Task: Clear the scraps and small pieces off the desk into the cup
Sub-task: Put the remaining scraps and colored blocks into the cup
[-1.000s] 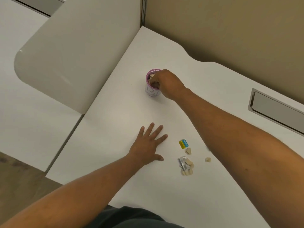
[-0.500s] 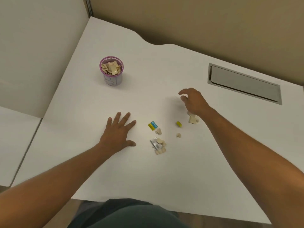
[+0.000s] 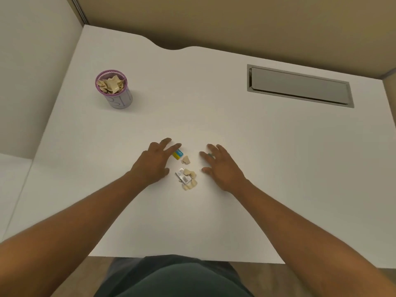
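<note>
A person's left hand (image 3: 153, 162) and right hand (image 3: 220, 166), both spread flat with fingers wide and holding nothing, flank a small cluster of beige paper scraps (image 3: 189, 177) on the white worktop (image 3: 214, 125). The purple-rimmed cup (image 3: 114, 90), heaped with scraps, stands well apart at far left.

The white desk (image 3: 214, 108) lies bare between the cluster of scraps (image 3: 186, 176) near its front and the purple-rimmed cup (image 3: 116, 91) at the far left, so nothing stands in the way across that stretch. The left hand (image 3: 153, 162) and right hand (image 3: 220, 166) flank the scraps closely, leaving only a narrow gap over them. A partition wall (image 3: 32, 71) runs close along the cup's left side, and a recessed cable hatch (image 3: 300, 86) sits flush at the far right.
</note>
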The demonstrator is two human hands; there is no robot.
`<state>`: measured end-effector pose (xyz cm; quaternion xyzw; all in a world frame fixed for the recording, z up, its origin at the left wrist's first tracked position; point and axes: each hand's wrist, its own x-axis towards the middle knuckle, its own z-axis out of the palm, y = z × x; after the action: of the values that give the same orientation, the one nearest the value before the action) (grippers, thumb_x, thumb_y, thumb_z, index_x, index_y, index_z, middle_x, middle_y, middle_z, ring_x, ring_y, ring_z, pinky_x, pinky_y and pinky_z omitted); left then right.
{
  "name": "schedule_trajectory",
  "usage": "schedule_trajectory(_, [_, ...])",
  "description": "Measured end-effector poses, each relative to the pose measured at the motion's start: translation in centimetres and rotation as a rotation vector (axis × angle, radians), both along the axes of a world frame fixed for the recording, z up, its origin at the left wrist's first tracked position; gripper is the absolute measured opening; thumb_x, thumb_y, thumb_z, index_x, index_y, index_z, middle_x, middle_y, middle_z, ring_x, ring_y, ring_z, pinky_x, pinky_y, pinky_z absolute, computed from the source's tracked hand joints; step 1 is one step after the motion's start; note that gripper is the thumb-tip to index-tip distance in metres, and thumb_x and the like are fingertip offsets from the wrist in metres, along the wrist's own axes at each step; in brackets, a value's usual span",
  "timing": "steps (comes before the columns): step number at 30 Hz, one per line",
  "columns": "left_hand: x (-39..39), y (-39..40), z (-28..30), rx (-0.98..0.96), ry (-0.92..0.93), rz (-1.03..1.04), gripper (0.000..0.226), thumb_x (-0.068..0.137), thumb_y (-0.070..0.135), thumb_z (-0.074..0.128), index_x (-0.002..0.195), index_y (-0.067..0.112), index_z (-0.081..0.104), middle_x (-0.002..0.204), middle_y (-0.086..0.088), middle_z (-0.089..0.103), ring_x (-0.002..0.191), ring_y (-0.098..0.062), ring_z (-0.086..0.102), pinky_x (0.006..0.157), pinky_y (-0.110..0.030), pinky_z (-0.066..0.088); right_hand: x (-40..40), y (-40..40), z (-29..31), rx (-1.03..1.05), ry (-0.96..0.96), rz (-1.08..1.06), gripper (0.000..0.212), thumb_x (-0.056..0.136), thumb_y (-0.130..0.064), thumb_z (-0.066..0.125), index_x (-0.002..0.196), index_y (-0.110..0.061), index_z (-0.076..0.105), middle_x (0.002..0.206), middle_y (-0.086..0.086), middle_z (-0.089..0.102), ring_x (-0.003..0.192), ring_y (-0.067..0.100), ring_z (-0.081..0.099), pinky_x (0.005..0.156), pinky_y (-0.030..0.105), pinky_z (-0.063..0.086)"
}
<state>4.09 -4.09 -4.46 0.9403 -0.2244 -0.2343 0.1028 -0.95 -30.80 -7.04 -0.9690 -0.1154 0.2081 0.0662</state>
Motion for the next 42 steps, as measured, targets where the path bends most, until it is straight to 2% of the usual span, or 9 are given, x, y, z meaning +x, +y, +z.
schedule_trajectory(5, [1.5,-2.4,0.4,0.009,-0.065,-0.289,0.077,0.094,0.021,0.062,0.16,0.044,0.028,0.172,0.004,0.014,0.133,-0.029,0.041,0.093,-0.042,0.055,-3.2,0.5,1.0,-0.047,-0.067,-0.094,0.06,0.098,-0.006,0.052,0.153,-0.025,0.037,0.16,0.007,0.032,0.138,0.032,0.04,0.088,0.039,0.055])
schedule_trajectory(13, [3.4,-3.1,0.3,0.185,-0.264,-0.757,0.027,0.102,0.011,0.048,0.121,0.021,0.066,0.142,-0.003,0.053,0.123,-0.025,0.052,0.069,-0.036,0.057,-4.8,2.1,2.3,-0.081,-0.036,-0.135,0.055,0.091,0.002,0.053,0.143,-0.017,0.044,0.149,0.006,0.039,0.127,0.03,0.043,0.076,0.036,0.053])
schedule_trajectory(17, [3.3,-2.6,-0.1,0.141,-0.229,-0.599,0.023,0.103,0.012,0.046,0.106,0.013,0.069,0.128,-0.003,0.062,0.115,-0.025,0.055,0.075,-0.041,0.055,-4.6,2.4,2.4,-0.051,-0.06,-0.121,0.03,0.095,0.002,0.046,0.12,-0.01,0.057,0.132,0.007,0.051,0.116,0.028,0.048,0.082,0.038,0.051])
schedule_trajectory(21, [3.6,-0.9,1.6,-0.2,-0.144,-0.068,0.024,0.099,0.013,0.059,0.111,0.013,0.079,0.124,-0.007,0.071,0.114,-0.028,0.066,0.09,-0.035,0.052,-4.2,2.3,2.5,0.138,-0.051,-0.254,0.021,0.098,0.001,0.043,0.108,-0.006,0.059,0.112,0.013,0.054,0.102,0.032,0.051,0.082,0.041,0.049])
schedule_trajectory(26, [8.3,5.0,7.2,-0.607,-0.48,0.474,0.014,0.093,0.022,0.074,0.101,0.017,0.083,0.106,0.0,0.078,0.096,-0.015,0.072,0.085,-0.028,0.057,-3.9,2.2,2.1,0.132,-0.032,-0.28,0.021,0.098,-0.003,0.044,0.109,-0.012,0.06,0.11,0.006,0.053,0.101,0.027,0.05,0.077,0.032,0.041])
schedule_trajectory(29, [13.0,8.9,9.6,-0.631,-0.519,0.681,0.016,0.089,0.023,0.073,0.101,0.019,0.082,0.105,-0.001,0.079,0.098,-0.016,0.072,0.089,-0.03,0.056,-3.7,2.9,2.1,0.083,-0.031,-0.213,0.029,0.095,-0.016,0.032,0.102,-0.015,0.06,0.104,0.003,0.053,0.096,0.026,0.05,0.073,0.031,0.035])
schedule_trajectory(34, [17.7,11.9,8.7,-0.277,-0.447,0.566,0.022,0.092,0.024,0.067,0.107,0.019,0.083,0.106,-0.007,0.079,0.105,-0.033,0.065,0.092,-0.047,0.052,-3.4,4.0,1.8,0.061,-0.052,-0.189,0.027,0.089,-0.043,0.041,0.087,-0.017,0.049,0.09,0.002,0.052,0.082,0.01,0.05,0.064,0.034,0.037])
schedule_trajectory(38, [18.4,12.3,6.2,-0.114,-0.352,0.236,0.023,0.097,0.018,0.059,0.102,0.014,0.082,0.109,-0.017,0.074,0.101,-0.037,0.06,0.094,-0.043,0.044,-3.2,4.5,1.6,0.048,-0.059,-0.205,0.021,0.091,-0.034,0.041,0.083,-0.016,0.047,0.086,0.001,0.054,0.085,0.007,0.047,0.064,0.032,0.036])
schedule_trajectory(42, [18.2,12.7,5.2,-0.281,-0.337,0.375,0.025,0.096,0.026,0.065,0.117,0.02,0.078,0.135,-0.01,0.057,0.123,-0.033,0.051,0.098,-0.037,0.046,-2.9,4.5,2.0,0.117,-0.071,-0.318,0.025,0.092,-0.001,0.053,0.101,-0.015,0.072,0.107,-0.004,0.069,0.099,0.022,0.058,0.079,0.026,0.04])
